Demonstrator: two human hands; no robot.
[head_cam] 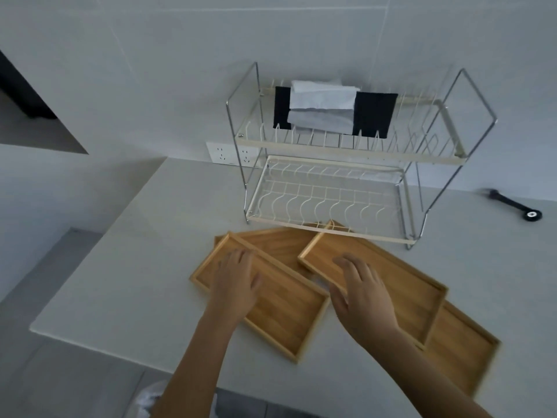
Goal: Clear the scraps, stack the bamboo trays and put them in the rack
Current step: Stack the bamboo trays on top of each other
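left hand [236, 282] flat in left tray [283, 321], right hand [363, 292] flat in right tray [401, 285], rack [340, 164] beyond fingertips, counter [126, 267]

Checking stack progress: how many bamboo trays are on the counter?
4: front left tray under the left hand, one behind it, centre tray under the right hand, one at right. More may hide beneath.

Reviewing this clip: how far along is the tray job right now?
Done: no scraps visible in the trays. In hand: left hand and right hand each rest flat on a bamboo tray, still overlapping loosely, not stacked. Left: squaring them up and loading the rack, whose lower tier is empty.
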